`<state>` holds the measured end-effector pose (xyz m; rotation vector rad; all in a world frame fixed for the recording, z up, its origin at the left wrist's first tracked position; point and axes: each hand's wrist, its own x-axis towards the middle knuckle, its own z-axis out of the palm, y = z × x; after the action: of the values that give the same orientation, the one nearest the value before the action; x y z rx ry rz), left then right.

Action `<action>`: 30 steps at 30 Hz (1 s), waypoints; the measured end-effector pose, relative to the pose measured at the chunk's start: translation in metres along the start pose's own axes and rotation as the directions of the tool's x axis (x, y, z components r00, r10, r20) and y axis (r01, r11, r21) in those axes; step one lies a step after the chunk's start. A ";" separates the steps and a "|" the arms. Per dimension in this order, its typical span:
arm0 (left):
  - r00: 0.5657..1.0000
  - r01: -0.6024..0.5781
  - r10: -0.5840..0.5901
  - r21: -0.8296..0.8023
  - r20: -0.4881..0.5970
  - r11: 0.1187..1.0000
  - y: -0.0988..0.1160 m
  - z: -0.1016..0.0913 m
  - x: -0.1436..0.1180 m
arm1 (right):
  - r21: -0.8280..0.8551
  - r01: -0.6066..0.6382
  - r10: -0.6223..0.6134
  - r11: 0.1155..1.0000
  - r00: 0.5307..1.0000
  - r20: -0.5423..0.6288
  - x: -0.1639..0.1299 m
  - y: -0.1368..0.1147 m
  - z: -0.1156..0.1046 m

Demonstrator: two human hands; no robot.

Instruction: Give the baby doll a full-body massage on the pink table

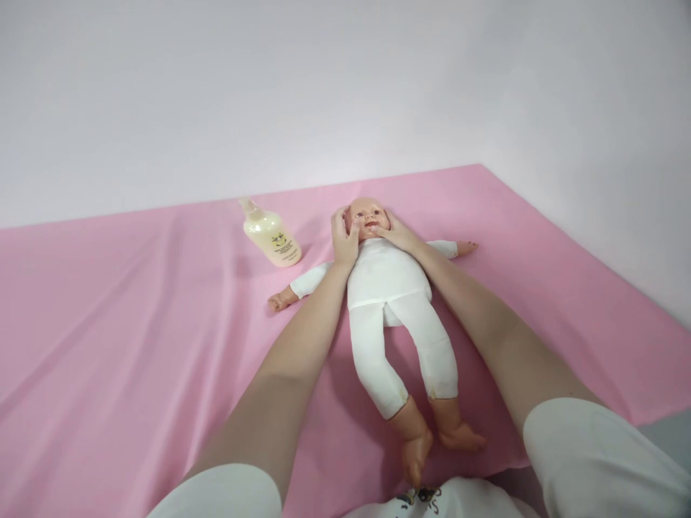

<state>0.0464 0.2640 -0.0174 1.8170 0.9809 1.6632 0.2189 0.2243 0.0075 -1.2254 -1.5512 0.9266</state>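
A baby doll point(389, 270) with a white cloth body lies on its back, its head away from me and its feet toward me. My left hand point(345, 236) cups the left side of the doll's head, the thumb on its cheek. On the other side my right hand point(396, 232) cups the head too, its thumb near the doll's mouth. The fingers of both hands are partly hidden beside and behind the head. The doll's arms stretch out to both sides, passing behind my forearms.
A pale yellow lotion bottle point(273, 236) stands to the left of the doll's head, leaning in the view. Beneath everything is a pink cloth point(178, 345) with folds at the left. A white wall point(324, 86) rises behind the cloth's far edge.
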 end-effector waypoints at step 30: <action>0.976 0.094 -0.076 -0.083 0.203 0.992 -0.013 -0.002 0.007 | 0.035 -0.063 0.062 0.997 0.998 0.021 -0.002 -0.004 -0.006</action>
<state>0.0425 0.2776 -0.0225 1.8137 0.8681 1.4195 0.2233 0.2216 0.0122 -1.2491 -1.5129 1.0049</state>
